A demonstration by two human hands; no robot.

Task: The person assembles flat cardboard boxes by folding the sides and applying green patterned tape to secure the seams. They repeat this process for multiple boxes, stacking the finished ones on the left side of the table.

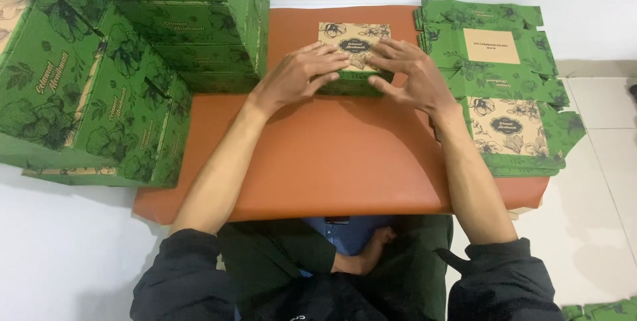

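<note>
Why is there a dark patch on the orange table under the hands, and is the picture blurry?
Head view: soft light from above, so the left hand and right hand on the small box cast a faint shadow on the orange table. Head view: mostly sharp, no strong glare; edges bend slightly.

The small box (353, 52) has green sides and a tan lid with dark flower drawings and a dark oval badge. The table (332, 155) is plain orange-brown. The stacked boxes (126, 62) are green with darker leaf and flower outlines and tan lettering. The flat cardboard sheets (504, 88) are green with tan flowered panels. The sleeves (186, 281) are black, the floor (597, 161) apparently white tile.
</note>
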